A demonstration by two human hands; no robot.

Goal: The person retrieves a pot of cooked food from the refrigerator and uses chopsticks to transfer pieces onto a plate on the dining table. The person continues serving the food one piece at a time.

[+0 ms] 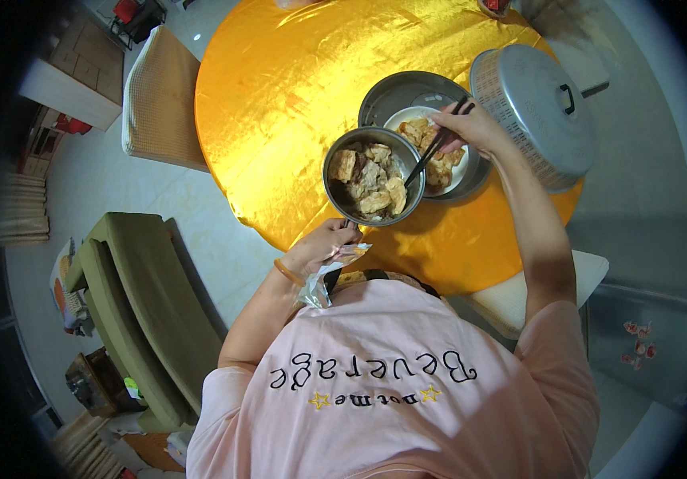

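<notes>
My left hand (328,242) grips the handle of a metal saucepan (326,179), and a clear plastic bag (317,287) hangs by that wrist. Browned chunks of food (370,179), perhaps stuffed tofu, fill much of the pan. With my right hand (469,129) I hold a pair of dark chopsticks (433,149); their tips reach inside the pan's right edge, by a pale yellow piece. Beneath that hand, a white plate (462,173) bears more golden-brown pieces (418,133). The plate sits in a wide round metal tray (394,93), and the saucepan overlaps its left side.
A shiny gold cloth (283,108) covers the round table. Right of the tray rests a large metal food cover (535,102) with a black handle. Covered chairs (160,102) stand at the table's left and near right. A green sofa (140,299) is at lower left.
</notes>
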